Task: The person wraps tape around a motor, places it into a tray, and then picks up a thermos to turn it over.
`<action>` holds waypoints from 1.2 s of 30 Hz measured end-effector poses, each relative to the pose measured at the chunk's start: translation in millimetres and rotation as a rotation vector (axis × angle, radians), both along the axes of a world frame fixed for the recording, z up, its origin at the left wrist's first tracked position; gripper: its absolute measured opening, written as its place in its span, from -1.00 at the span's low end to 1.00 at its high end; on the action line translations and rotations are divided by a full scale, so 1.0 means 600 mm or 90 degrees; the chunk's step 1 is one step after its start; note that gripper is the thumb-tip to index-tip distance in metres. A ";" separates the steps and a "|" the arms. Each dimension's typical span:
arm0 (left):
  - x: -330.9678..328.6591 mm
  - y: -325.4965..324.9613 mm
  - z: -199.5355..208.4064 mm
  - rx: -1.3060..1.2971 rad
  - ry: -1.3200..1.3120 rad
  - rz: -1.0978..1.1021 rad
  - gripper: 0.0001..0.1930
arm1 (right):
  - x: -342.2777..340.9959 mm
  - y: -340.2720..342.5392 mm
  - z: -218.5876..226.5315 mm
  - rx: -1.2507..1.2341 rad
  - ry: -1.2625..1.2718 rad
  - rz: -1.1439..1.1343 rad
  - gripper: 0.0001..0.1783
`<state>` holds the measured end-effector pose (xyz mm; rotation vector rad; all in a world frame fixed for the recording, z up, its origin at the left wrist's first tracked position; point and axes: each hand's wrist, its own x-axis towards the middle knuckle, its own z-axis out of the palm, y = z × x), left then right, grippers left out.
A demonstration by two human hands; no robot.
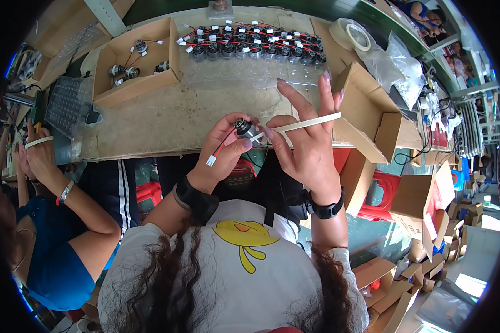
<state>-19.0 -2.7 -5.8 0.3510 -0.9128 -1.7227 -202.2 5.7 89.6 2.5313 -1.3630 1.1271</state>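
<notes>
My left hand [219,158] grips a small cylindrical motor [246,129] with a black end and a silvery body, tilted above the table's near edge. Red and black wires run from it to a white plug [211,160] that dangles beside the palm. A narrow off-white strip [311,121] slants across the fingers of my right hand [312,152], its lower end at the motor's side. Thumb and index finger of this hand pinch near that end, while the other fingers stretch upward. Whether the strip touches the motor is hard to make out.
Rows of wired motors [255,47] stand on a clear plastic tray [228,75] at the back. An open carton [108,94] with several motors lies left; another open carton [366,102] and tape rolls [356,36] are right. At left, a co-worker's hand [41,158] has a similar strip.
</notes>
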 end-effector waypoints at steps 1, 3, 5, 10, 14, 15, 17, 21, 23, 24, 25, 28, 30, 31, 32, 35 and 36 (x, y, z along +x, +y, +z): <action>0.001 0.000 -0.002 0.000 0.000 -0.001 -0.52 | 0.000 -0.003 -0.001 -0.007 0.004 -0.003 -0.88; 0.006 0.001 -0.009 -0.033 -0.022 0.007 -0.53 | 0.001 -0.005 -0.002 -0.014 0.008 -0.006 -0.88; 0.008 0.002 -0.011 -0.050 -0.034 0.011 -0.53 | 0.005 -0.006 -0.005 -0.001 -0.003 -0.004 -0.87; 0.012 0.006 -0.006 -0.040 -0.068 0.007 -0.54 | 0.010 -0.008 -0.019 0.030 -0.038 -0.003 -0.93; 0.008 0.009 0.000 0.003 -0.050 -0.001 -0.53 | 0.016 -0.009 -0.033 0.035 -0.043 -0.010 -0.94; 0.004 0.010 0.001 0.038 -0.023 0.006 -0.53 | 0.019 -0.009 -0.039 0.035 -0.043 -0.010 -0.94; -0.002 0.011 0.000 0.074 0.004 0.014 -0.52 | 0.024 -0.010 -0.052 0.026 -0.040 -0.029 -0.95; -0.006 0.007 -0.010 0.036 -0.036 0.056 -0.52 | 0.015 -0.012 -0.055 0.064 -0.079 -0.008 -0.96; -0.002 0.004 -0.011 0.028 -0.050 0.048 -0.50 | 0.009 -0.013 -0.052 0.084 -0.101 0.008 -0.95; 0.000 0.003 -0.011 0.024 -0.058 0.044 -0.49 | 0.005 -0.013 -0.049 0.087 -0.103 0.015 -0.95; 0.001 0.004 -0.012 0.023 -0.058 0.044 -0.49 | 0.003 -0.013 -0.044 0.089 -0.105 0.021 -0.95; 0.003 0.005 -0.018 0.066 -0.014 0.038 -0.51 | 0.004 -0.010 -0.025 0.066 -0.103 0.006 -0.94; 0.004 0.005 -0.020 0.056 -0.002 0.030 -0.51 | 0.008 -0.007 -0.018 0.021 -0.094 -0.035 -0.95; 0.005 0.005 -0.019 0.046 0.011 0.021 -0.52 | 0.009 -0.008 -0.018 0.020 -0.095 -0.036 -0.95; 0.005 0.005 -0.019 0.036 0.023 0.013 -0.52 | 0.010 -0.009 -0.021 0.019 -0.093 -0.040 -0.95; 0.007 0.004 -0.023 0.023 0.019 0.011 -0.52 | 0.014 -0.011 -0.027 0.018 -0.091 -0.047 -0.95; 0.007 0.003 -0.025 0.017 0.018 0.010 -0.51 | 0.014 -0.012 -0.029 0.019 -0.090 -0.049 -0.94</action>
